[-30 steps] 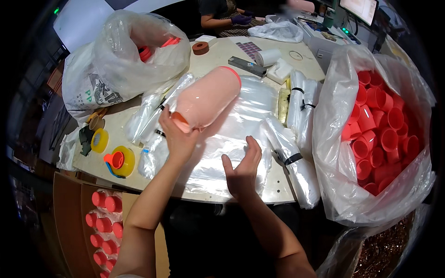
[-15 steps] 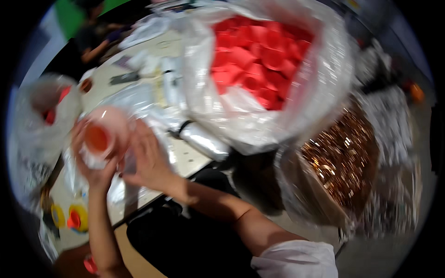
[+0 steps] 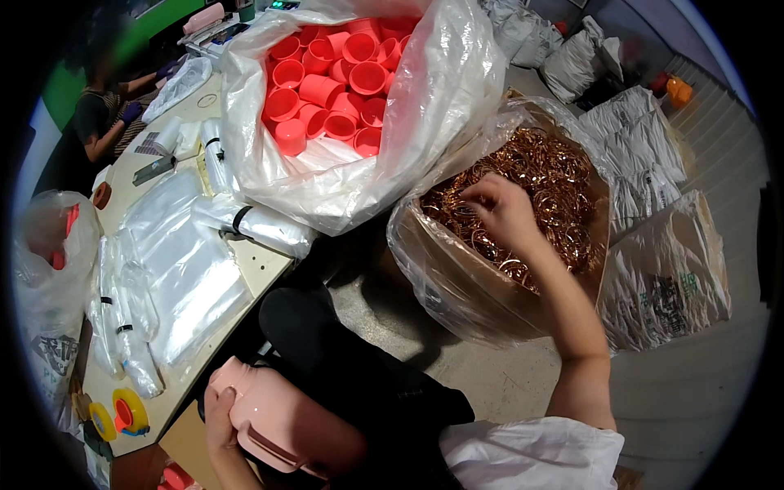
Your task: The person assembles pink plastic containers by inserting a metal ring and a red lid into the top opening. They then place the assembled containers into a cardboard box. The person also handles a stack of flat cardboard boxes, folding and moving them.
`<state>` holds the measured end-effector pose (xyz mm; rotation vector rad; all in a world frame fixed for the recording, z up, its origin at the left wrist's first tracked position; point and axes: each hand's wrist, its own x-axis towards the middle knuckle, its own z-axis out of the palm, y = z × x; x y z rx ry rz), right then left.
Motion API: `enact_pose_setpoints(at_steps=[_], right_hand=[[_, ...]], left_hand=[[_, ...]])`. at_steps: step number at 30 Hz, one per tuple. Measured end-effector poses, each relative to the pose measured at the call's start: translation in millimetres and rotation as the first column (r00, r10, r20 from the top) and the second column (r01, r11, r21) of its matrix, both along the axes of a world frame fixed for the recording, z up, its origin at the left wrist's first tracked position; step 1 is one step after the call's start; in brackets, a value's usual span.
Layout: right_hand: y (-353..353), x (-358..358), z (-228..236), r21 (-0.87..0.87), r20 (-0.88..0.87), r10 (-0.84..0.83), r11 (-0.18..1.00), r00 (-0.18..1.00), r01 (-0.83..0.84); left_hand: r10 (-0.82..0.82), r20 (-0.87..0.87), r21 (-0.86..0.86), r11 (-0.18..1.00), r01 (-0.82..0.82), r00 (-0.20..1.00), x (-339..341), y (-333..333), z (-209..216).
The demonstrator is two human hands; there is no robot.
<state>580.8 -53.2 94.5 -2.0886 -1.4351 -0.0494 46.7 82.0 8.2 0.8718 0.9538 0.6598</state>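
Lower left: left hand (image 3: 219, 418) clasps pink handled jug (image 3: 298, 412). Right of centre: right hand (image 3: 505, 214) half-curled over coppery rings (image 3: 562, 184); hold unclear.

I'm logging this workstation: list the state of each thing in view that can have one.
Pink bottle: tilted, gripped near its neck by the left hand.
Right hand: fingers bent above the coppery rings; anything held is unclear.
Carton: open, plastic-lined, holding those rings.
Large translucent bag: open, filled with red cups.
Clear plastic sleeves: stacked flat.
Rolled plastic bundles: bound with black bands.
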Motion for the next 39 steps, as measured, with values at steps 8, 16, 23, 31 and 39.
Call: enact_pose_setpoints(at_steps=[8,16,23,31,39], right_hand=[[-32,79,-42,-0.314,0.448,0.087,0.947,0.890,0.065],[9,-58,-13,0.286,0.164,0.113,0.945,0.980,-0.157],[110,-291,-48,0.303,-0.615,0.741,0.538,0.270,-0.786],[86,-349,-109,0.505,-0.798,0.602,0.680,0.012,-0.532],[71,-353,-115,0.544,-0.745,0.654,0.708,0.129,-0.450]], left_hand=[[0.042,-0.053,0.178,0.984,-0.032,0.998,8,-4,0],[0.047,-0.078,0.423,0.906,-0.009,0.996,11,-24,-19],[0.211,0.170,0.335,0.906,-0.258,0.963,15,-32,0],[0.409,0.072,0.355,0.842,-0.407,0.910,1,-59,-24],[0.491,0.103,0.266,0.824,-0.500,0.865,10,-82,-19]])
